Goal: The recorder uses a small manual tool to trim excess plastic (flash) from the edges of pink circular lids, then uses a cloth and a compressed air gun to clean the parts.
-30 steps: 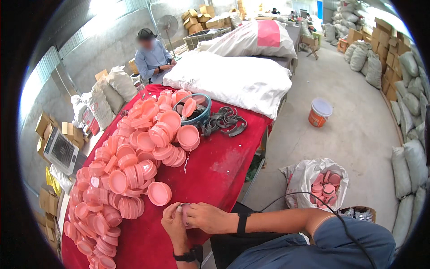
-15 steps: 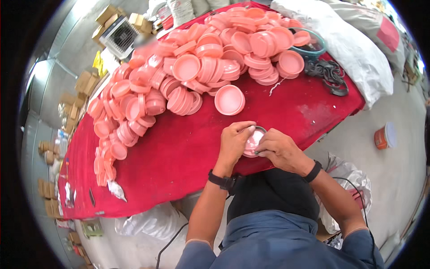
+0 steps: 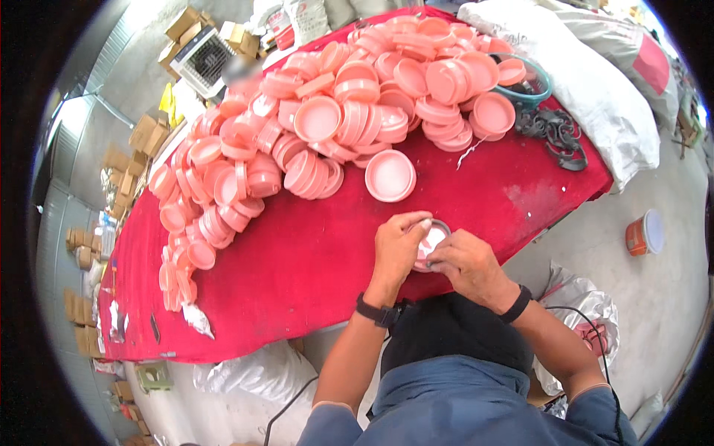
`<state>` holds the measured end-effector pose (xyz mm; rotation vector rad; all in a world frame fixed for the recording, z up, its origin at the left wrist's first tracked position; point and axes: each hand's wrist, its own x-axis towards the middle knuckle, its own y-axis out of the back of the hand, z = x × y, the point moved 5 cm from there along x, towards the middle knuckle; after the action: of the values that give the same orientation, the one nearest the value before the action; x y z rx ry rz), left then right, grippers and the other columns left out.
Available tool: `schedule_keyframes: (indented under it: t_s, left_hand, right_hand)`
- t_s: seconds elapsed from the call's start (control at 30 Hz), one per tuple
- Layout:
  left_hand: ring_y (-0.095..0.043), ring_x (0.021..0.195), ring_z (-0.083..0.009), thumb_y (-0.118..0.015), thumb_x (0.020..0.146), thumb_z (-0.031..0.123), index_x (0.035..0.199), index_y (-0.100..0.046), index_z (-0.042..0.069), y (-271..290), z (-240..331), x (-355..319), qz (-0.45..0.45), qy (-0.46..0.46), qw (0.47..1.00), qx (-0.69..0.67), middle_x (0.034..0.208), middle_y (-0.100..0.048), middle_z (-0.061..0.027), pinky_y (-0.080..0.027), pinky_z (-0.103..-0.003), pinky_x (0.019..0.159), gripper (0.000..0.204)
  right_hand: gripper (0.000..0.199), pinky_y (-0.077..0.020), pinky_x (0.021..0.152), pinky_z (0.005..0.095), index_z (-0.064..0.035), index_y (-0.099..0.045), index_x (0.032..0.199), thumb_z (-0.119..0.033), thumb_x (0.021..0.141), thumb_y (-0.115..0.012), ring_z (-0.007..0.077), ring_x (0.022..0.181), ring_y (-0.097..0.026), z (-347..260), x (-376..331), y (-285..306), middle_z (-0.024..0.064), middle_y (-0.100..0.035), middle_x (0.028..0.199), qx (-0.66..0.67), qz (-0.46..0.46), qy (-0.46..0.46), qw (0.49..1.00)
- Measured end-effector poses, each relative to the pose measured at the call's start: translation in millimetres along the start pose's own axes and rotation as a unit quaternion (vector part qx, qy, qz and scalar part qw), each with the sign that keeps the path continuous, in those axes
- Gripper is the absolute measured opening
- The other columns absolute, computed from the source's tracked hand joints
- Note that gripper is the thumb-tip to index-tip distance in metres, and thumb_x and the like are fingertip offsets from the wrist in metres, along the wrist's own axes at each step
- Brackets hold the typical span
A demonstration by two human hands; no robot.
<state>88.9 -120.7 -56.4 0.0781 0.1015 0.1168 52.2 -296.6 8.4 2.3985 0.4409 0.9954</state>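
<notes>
Near the table's front edge, a round pink plastic lid [image 3: 430,244] is held between my two hands, its shallow inside facing up. A dark ring, like a rubber gasket, shows along part of its rim. My left hand [image 3: 398,245] grips the lid's left side, thumb over the rim. My right hand [image 3: 470,262] is closed at the lid's right side, its fingertips pinched on the dark ring at the near rim. The fingers hide much of the lid's edge. Farther off, a single pink lid [image 3: 390,176] lies flat on the red cloth.
A large heap of pink lids [image 3: 318,119] covers the far and left parts of the red-covered table [image 3: 312,260]. Tangled black rubber rings [image 3: 558,134] lie at right beside a teal basket [image 3: 537,97]. A white sack [image 3: 595,97] rests behind; an orange bucket [image 3: 637,236] stands on the floor.
The whole view has shifted slightly. Both hands stay on the lid, and the fingers have moved only a little along its rim.
</notes>
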Motion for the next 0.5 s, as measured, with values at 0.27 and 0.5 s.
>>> schedule_keyframes:
  t_s: [0.27,0.5]
  left_hand:
    - [-0.076,0.105,-0.0227,-0.077,0.097,0.013,0.119,-0.083,-0.001,6.4,-10.9,-2.5,0.009,0.008,1.000,0.014,0.113,-0.080,-0.0162,-0.059,-0.035,0.092,0.026]
    - [-0.074,0.103,-0.0200,-0.074,0.100,0.012,0.117,-0.082,-0.001,2.2,0.3,-4.8,0.014,-0.026,0.999,0.037,0.115,-0.078,-0.0138,-0.059,-0.034,0.091,0.023]
  right_hand:
    - [0.028,-0.0598,0.081,0.0434,-0.0096,-0.076,0.107,-0.007,0.080,-0.085,0.0310,0.091,-0.070,-1.1,-5.3,-9.4,0.0085,-0.073,0.104,-0.016,-0.012,-0.003,1.000]
    - [0.015,-0.0572,0.081,0.0441,-0.0070,-0.070,0.097,-0.005,0.083,-0.074,0.0320,0.092,-0.065,-9.6,7.4,-9.3,0.0112,-0.065,0.097,-0.080,-0.023,0.031,0.996]
